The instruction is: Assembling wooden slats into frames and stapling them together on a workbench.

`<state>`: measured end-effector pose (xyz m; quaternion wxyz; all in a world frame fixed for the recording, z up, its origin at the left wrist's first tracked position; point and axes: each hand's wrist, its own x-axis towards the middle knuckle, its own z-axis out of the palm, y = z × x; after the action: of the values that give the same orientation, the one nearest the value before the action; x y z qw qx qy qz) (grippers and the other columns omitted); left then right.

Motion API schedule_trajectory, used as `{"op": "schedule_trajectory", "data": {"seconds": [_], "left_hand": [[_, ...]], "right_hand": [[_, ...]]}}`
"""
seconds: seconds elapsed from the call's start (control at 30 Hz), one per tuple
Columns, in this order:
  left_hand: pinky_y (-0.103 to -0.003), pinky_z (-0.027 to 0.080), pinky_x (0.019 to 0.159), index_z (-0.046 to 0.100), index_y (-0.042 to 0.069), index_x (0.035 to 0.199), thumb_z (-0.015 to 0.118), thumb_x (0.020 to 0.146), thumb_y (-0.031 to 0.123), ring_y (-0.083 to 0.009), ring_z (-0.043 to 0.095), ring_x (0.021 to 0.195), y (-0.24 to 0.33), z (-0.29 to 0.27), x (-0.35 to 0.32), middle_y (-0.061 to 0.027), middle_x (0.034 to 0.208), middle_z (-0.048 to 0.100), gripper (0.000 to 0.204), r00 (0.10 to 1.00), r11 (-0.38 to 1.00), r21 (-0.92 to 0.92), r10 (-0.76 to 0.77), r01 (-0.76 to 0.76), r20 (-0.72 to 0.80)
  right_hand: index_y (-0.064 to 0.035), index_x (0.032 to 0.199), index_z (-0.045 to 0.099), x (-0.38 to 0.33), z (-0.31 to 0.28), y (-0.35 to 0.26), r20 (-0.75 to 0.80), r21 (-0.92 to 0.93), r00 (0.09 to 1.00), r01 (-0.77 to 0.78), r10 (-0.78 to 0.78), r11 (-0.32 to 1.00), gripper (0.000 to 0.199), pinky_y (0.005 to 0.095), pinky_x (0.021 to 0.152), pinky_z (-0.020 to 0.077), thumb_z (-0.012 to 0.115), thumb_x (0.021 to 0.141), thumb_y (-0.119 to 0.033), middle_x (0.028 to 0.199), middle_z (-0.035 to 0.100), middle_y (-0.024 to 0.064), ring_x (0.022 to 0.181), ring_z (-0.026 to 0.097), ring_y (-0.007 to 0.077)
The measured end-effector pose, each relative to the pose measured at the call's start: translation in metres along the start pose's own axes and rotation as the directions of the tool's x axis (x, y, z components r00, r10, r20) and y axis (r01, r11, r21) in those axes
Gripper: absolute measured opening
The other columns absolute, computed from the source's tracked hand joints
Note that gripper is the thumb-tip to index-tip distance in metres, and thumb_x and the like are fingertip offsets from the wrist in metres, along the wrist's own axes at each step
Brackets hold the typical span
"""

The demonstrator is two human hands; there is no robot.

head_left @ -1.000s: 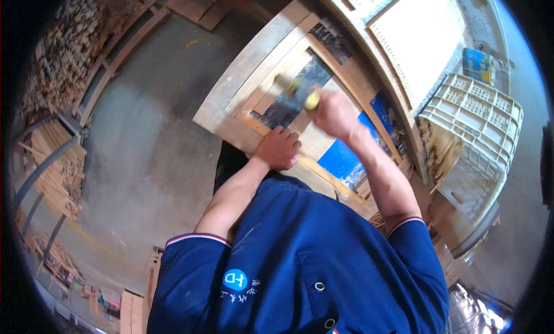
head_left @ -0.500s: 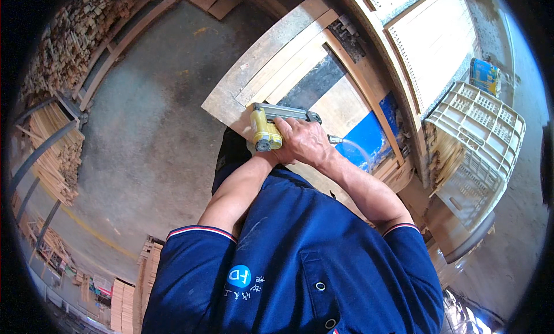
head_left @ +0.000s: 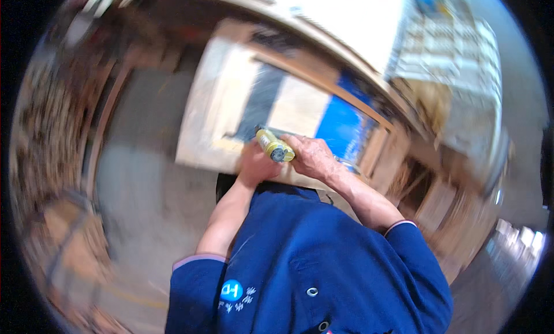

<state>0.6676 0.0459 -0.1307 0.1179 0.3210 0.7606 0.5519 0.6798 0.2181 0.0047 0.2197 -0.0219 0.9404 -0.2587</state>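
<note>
A yellow and grey nail gun (head_left: 273,146) points down at a pale wooden frame (head_left: 213,126) lying on a workbench. My right hand (head_left: 311,155) is closed around the tool's handle. My left hand (head_left: 254,164) presses on the near edge of the frame, right beside the tool. The frame has a dark panel (head_left: 259,100) and a pale board (head_left: 297,109) inside it. The picture is blurred by head motion.
A blue sheet (head_left: 340,126) lies at the right end of the bench. Stacked timber (head_left: 46,120) lines the left side. A pale slatted crate (head_left: 444,51) stands at the upper right. Grey concrete floor (head_left: 138,184) spreads to the left of me.
The view has swung and blurred. My right hand has brought the nail gun down toward the frame's near edge, close to my left hand.
</note>
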Motion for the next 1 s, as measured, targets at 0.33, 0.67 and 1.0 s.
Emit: {"op": "schedule_trajectory", "data": {"seconds": [0.33, 0.67, 1.0], "left_hand": [[-0.045, 0.041, 0.076, 0.063, 0.012, 0.088, 0.074, 0.075, 0.031, -0.0314, 0.055, 0.086, 0.019, 0.005, 0.009, -0.0100, 0.087, 0.056, 0.025, 0.941, 0.787, 0.543, 0.134, -0.292, 0.312], [-0.046, 0.040, 0.076, 0.062, 0.011, 0.092, 0.070, 0.078, 0.027, -0.0335, 0.054, 0.085, 0.012, 0.011, 0.002, -0.0112, 0.087, 0.056, 0.023, 0.933, 0.710, 0.647, 0.038, -0.277, 0.358], [-0.048, 0.039, 0.078, 0.061, 0.009, 0.094, 0.066, 0.082, 0.024, -0.0365, 0.052, 0.088, 0.019, 0.017, 0.005, -0.0154, 0.090, 0.055, 0.020, 0.915, 0.684, 0.691, -0.085, -0.234, 0.394]], "right_hand": [[-0.0091, 0.138, 0.048, -0.240, -0.014, 0.225, -0.308, 0.421, 0.331, -0.793, 0.892, 0.440, 0.047, 0.0479, 0.098, 0.0496, 0.055, 0.092, -0.015, 0.118, 0.065, 0.0265, 0.116, 0.061, 0.0440], [-0.0170, 0.158, 0.029, -0.342, 0.047, 0.427, -0.403, 0.324, 0.154, -0.898, 0.902, 0.299, 0.065, 0.0511, 0.101, 0.0486, 0.058, 0.100, -0.025, 0.131, 0.054, 0.0224, 0.118, 0.058, 0.0436], [-0.0159, 0.155, 0.034, -0.327, 0.022, 0.480, -0.354, 0.382, 0.155, -0.876, 0.922, 0.294, 0.060, 0.0520, 0.100, 0.0483, 0.055, 0.102, -0.033, 0.134, 0.054, 0.0207, 0.120, 0.058, 0.0408]]}}
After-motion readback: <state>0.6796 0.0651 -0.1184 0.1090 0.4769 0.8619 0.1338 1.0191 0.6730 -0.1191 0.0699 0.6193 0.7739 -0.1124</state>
